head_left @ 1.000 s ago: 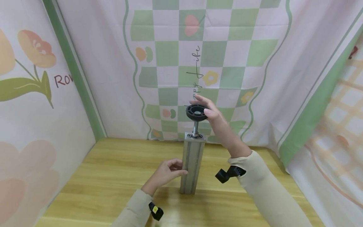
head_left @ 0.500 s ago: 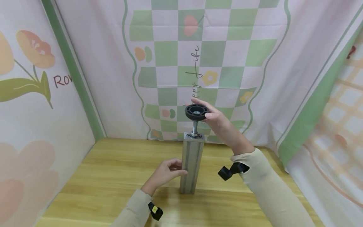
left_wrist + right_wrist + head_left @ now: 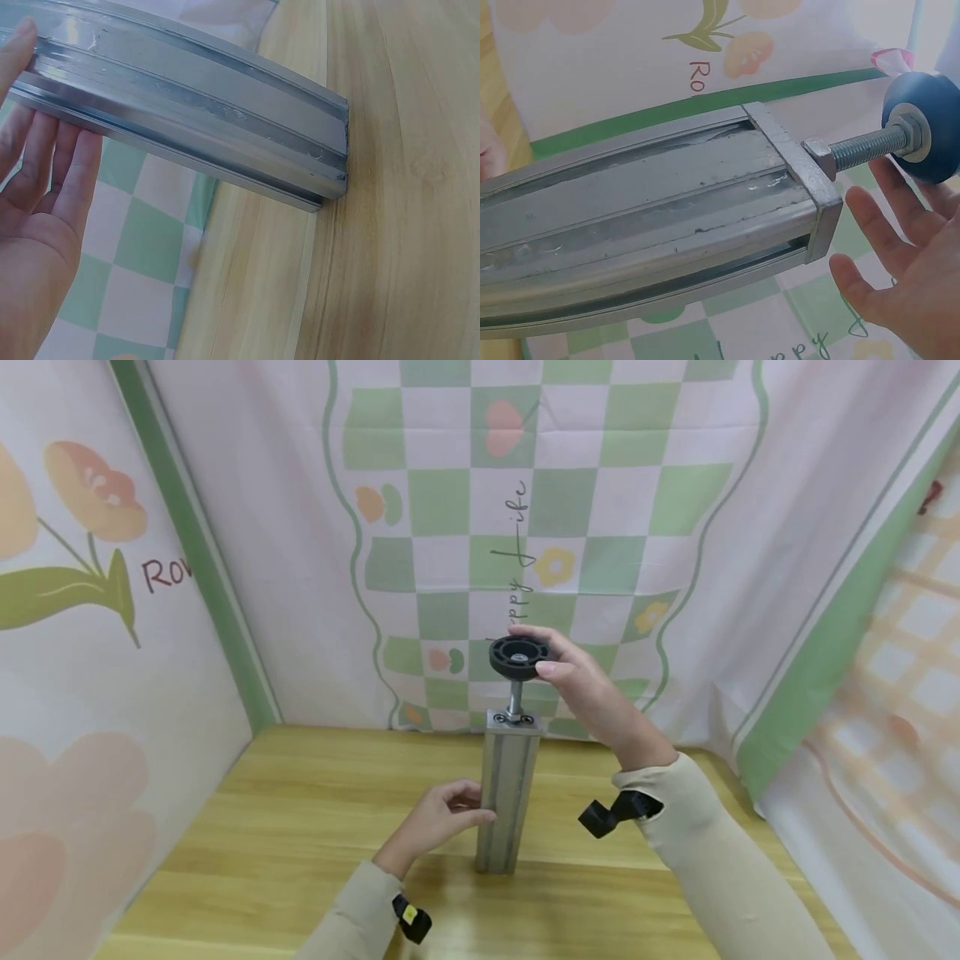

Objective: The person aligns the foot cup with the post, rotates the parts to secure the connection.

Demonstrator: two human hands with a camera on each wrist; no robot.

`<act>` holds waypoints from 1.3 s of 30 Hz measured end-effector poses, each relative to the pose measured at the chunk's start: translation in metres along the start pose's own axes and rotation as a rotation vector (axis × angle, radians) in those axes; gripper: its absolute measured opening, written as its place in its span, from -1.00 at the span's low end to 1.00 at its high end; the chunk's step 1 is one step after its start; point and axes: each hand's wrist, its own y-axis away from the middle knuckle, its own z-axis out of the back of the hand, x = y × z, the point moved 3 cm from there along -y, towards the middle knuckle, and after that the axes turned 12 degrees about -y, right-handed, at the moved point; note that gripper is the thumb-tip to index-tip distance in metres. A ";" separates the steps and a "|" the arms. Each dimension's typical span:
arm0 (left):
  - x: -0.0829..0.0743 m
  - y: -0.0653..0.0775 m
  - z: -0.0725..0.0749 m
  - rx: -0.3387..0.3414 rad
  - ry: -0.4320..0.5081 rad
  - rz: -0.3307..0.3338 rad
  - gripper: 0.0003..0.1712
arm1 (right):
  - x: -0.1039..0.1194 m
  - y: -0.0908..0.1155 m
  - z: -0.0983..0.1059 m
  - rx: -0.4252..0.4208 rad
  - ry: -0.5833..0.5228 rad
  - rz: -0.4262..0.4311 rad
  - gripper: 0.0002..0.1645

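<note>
An aluminium profile (image 3: 508,793) stands upright on the wooden table, its lower end on the boards. My left hand (image 3: 438,818) grips it from the left, thumb on the near face and fingers behind. From the metal end plate (image 3: 799,176) on top rises a threaded rod (image 3: 870,148) with a nut at its base, carrying a black round levelling foot (image 3: 519,658). My right hand (image 3: 592,685) pinches the foot's rim from the right, thumb on the near side and index finger round the far side. In the right wrist view its other fingers spread loosely beside the rod.
The wooden table (image 3: 315,793) reaches back to a checked curtain (image 3: 442,502) close behind the profile. Printed cloth walls (image 3: 97,677) stand at left and right. A black wrist camera (image 3: 598,818) juts from the right sleeve, another from the left.
My right hand's fingers have come down and slid round the levelling foot's rim, and its wrist has shifted slightly right. The left hand and the profile stay in place.
</note>
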 end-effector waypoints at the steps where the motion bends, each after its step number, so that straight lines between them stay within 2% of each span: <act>1: 0.000 0.000 0.000 0.000 -0.002 -0.003 -0.54 | 0.000 0.001 -0.001 -0.005 0.014 -0.006 -0.28; 5: 0.000 0.000 0.001 -0.002 -0.009 -0.005 -0.56 | 0.000 0.005 -0.003 -0.043 0.039 -0.046 -0.34; 10: -0.001 0.000 0.000 -0.005 -0.022 -0.017 -0.58 | -0.001 0.007 -0.008 -0.130 -0.004 -0.074 -0.39; 15: -0.004 0.000 0.000 -0.007 -0.033 -0.018 -0.60 | -0.004 0.005 -0.012 -0.201 -0.026 -0.056 -0.40; 21: -0.004 -0.001 0.000 -0.005 -0.023 -0.026 -0.64 | -0.004 0.002 -0.016 -0.242 -0.056 -0.033 -0.43; 27: -0.003 0.000 0.001 -0.005 -0.023 -0.020 -0.63 | -0.004 0.002 -0.018 -0.226 -0.082 0.005 -0.38; 31: -0.003 0.000 0.000 -0.002 -0.026 -0.017 -0.63 | -0.004 0.004 -0.017 -0.184 -0.011 0.011 -0.29; 34: -0.004 0.001 0.001 0.003 -0.019 -0.013 -0.62 | -0.006 0.002 -0.015 -0.128 0.028 0.022 -0.15; 39: -0.005 0.002 0.001 0.004 -0.016 -0.005 -0.60 | -0.009 -0.005 -0.013 -0.029 -0.089 0.030 0.02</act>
